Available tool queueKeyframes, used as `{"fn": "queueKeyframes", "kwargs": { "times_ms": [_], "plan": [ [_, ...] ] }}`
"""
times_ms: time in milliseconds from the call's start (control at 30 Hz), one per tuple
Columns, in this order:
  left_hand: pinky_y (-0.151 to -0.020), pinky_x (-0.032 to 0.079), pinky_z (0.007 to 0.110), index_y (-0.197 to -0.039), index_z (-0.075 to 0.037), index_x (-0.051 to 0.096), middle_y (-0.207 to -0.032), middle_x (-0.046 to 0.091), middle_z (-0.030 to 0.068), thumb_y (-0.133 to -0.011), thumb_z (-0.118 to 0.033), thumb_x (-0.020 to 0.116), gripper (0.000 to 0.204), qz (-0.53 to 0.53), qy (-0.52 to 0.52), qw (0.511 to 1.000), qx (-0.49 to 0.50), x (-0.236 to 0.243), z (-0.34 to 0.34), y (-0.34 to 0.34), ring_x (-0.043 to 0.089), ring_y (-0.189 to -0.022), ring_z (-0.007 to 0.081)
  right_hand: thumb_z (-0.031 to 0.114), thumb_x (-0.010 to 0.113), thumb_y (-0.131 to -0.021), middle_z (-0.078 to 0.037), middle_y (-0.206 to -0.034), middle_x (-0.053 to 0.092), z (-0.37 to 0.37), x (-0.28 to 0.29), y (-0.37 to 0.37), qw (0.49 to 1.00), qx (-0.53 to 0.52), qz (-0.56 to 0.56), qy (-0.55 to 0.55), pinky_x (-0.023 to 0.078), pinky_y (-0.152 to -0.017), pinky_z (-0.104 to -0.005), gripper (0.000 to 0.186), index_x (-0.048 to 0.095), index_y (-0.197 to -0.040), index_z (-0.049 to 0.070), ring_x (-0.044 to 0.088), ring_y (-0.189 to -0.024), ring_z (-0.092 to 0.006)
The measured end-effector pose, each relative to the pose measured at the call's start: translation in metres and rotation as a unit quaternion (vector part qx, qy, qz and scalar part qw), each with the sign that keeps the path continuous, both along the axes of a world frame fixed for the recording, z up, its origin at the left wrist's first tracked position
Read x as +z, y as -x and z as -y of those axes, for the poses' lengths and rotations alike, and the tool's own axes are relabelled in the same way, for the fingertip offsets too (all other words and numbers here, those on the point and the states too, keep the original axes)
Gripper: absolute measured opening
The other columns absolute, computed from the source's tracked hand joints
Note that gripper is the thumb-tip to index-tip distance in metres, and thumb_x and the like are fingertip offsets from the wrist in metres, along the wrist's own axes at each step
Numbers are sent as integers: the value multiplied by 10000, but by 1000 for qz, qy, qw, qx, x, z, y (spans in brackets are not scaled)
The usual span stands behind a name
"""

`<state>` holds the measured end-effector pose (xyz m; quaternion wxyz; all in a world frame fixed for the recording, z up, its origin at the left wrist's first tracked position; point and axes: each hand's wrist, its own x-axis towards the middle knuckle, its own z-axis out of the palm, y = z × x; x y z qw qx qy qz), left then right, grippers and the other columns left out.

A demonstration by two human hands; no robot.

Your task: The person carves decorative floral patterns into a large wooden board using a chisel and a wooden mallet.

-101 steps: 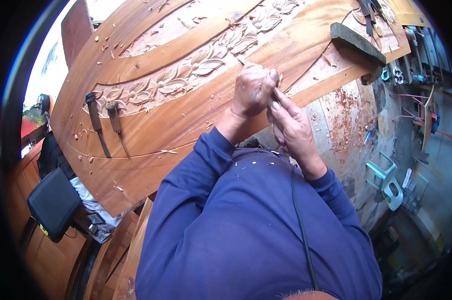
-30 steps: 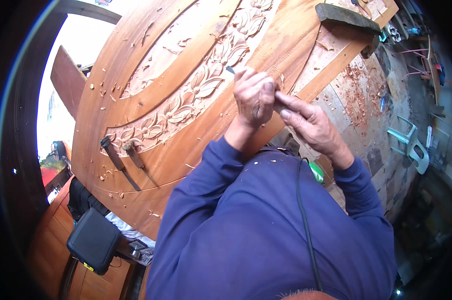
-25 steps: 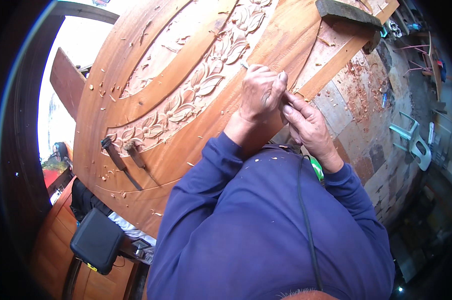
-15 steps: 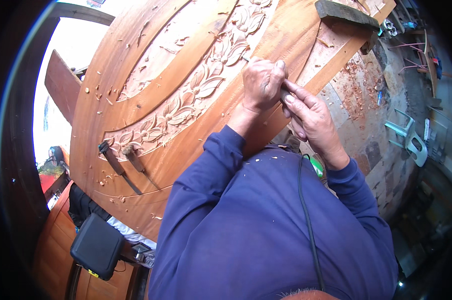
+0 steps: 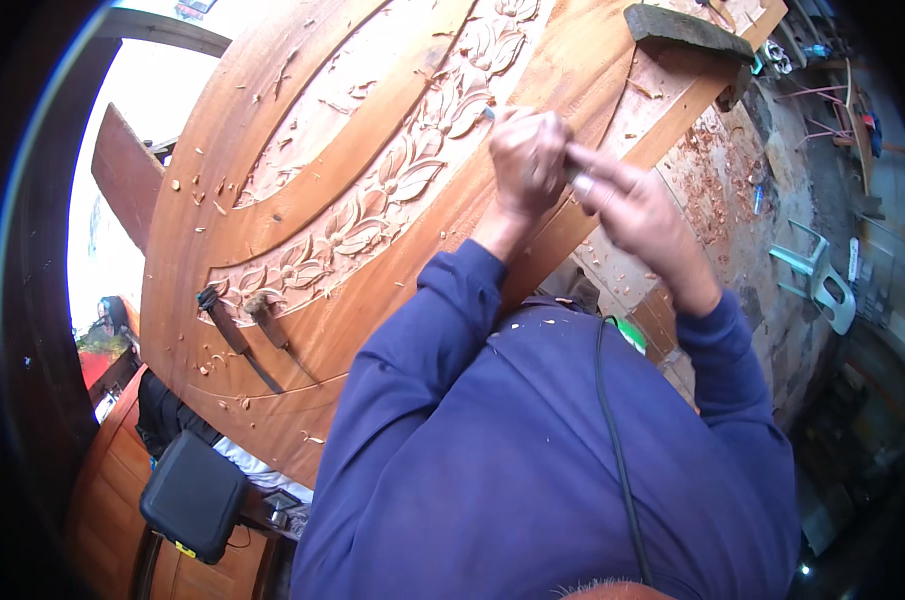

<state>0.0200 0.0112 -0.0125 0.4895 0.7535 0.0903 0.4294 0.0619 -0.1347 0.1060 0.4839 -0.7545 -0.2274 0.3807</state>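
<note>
Left fingers [image 5: 524, 132] around carving tool [image 5: 489, 114]

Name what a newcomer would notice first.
The pale-wood band of carved leaves across the broad orange-brown wooden panel probably draws the eye first. To its right, the left hand and right hand hold a slim metal-tipped tool; two wooden-handled carving tools lie at the band's left end.
</note>
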Motion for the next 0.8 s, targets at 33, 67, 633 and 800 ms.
{"fn": "queueKeyframes", "kwargs": {
  "times_ms": [33,67,633,800],
  "plan": [
    [-722,428,421,-693,-113,576,-640,583,79,-1010,-196,475,343,7,-77,997,-11,8,-8,10,549,-578,292,136,629,-1081,-27,-897,677,7,-1,10,999,14,46,-15,497,-659,-230,418,624,-1479,10,582,-703,-62],
    [-724,426,422,-692,-118,570,-636,571,72,-995,-192,486,323,15,-68,997,-34,22,-11,18,532,-572,287,124,625,-1083,-27,-913,681,13,-2,22,995,30,92,-33,526,-739,-249,420,616,-1485,2,610,-773,-79],
    [-643,476,437,-752,-99,605,-628,643,63,-1016,-144,570,270,20,-100,990,-96,-5,-20,11,643,-597,293,128,567,-1115,-13,-882,632,-14,0,58,944,-217,-242,-58,339,-414,-188,456,519,-1549,-4,432,-478,2],
    [-653,484,443,-673,-64,586,-639,649,115,-1031,-194,451,404,-70,-5,984,-163,7,-22,11,643,-608,330,128,572,-1113,-17,-870,631,-15,-1,59,940,-242,-237,-53,341,-414,-190,443,530,-1532,-11,430,-472,0]
  ]
}}
